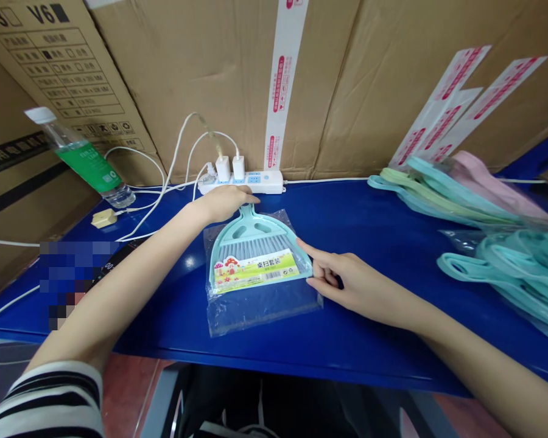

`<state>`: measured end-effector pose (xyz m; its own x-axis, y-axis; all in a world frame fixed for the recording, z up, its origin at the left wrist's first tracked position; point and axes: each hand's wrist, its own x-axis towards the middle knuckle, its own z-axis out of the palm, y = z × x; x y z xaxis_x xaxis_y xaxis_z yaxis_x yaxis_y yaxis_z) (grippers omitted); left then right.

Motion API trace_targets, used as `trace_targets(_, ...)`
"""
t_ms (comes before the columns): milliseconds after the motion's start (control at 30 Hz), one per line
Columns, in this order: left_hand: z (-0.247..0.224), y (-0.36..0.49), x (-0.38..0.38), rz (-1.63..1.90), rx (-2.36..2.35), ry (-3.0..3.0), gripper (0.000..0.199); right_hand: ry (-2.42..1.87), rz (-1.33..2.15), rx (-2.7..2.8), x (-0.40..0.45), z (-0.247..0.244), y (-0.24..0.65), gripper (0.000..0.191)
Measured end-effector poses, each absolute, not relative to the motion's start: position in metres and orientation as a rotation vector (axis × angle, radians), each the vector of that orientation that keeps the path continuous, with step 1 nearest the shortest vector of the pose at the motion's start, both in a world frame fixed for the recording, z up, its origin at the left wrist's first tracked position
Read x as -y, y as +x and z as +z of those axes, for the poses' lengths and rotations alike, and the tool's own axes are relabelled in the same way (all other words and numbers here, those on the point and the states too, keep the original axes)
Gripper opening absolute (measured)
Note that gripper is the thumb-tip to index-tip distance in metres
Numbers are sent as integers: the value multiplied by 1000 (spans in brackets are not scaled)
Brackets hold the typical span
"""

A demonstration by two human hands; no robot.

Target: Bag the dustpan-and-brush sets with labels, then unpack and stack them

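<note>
Head cam: bagged dustpan (pixel 256 258) between L fingers (pixel 242 196), R fingers (pixel 310 252), both open, in contact.

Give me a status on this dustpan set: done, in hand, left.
Done: the teal dustpan and its label card sit inside a clear plastic bag. In hand: the left hand rests at the dustpan's handle, the right hand at its lower right edge. Left: loose teal and green strips lie unbagged on the blue bench at right.
</note>
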<state>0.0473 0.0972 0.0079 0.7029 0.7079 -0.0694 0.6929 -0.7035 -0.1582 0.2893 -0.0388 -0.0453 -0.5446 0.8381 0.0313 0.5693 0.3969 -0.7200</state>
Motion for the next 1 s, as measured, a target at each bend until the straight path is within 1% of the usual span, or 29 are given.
trace_targets(67, 10, 45, -85, 136, 1195, -2709, 59, -1231, 919, 2274, 40, -45, 289, 64)
trace_targets(133, 12, 41, -66, 59, 1186, -2670, 49, -1271, 881, 2287, 41, -46, 289, 64)
trace_targets(200, 11, 35, -42, 21, 1074, -2775, 36, -1320, 847, 2293, 43, -47, 290, 65)
trace_targets(233, 9, 33, -30, 10, 995, -2860, 36, -1337, 837, 2294, 44, -47, 290, 65)
trace_targets(267, 7, 30, -19, 1, 911, -2944, 39, -1347, 829, 2292, 45, -47, 290, 65)
trace_targets(333, 1, 25, 0, 28, 793, -3056, 52, -1353, 808, 2287, 47, -48, 290, 64)
trace_targets(400, -5, 20, 10, 28, 753, -3068, 55, -1361, 780, 2286, 49, -49, 291, 62)
trace_targets(533, -13, 15, 8, -66, 709, -3069, 39, -1417, 770, 2286, 53, -50, 292, 64)
trace_targets(767, -18, 13, 5, -190, 676, -3083, 31, -1480, 726, 2312, 59, -50, 296, 66)
trace_targets(833, -20, 13, 7, -228, 654, -3067, 30, -1484, 683, 2317, 57, -44, 298, 62)
trace_targets(900, -21, 13, 9, -245, 639, -3052, 29, -1465, 608, 2301, 48, -36, 301, 51)
trace_targets(933, -22, 12, 9, -244, 639, -3045, 29, -1437, 553, 2293, 40, -31, 301, 47)
trace_targets(1000, -23, 12, 10, -235, 646, -3032, 29, -1347, 383, 2276, 18, -23, 299, 45)
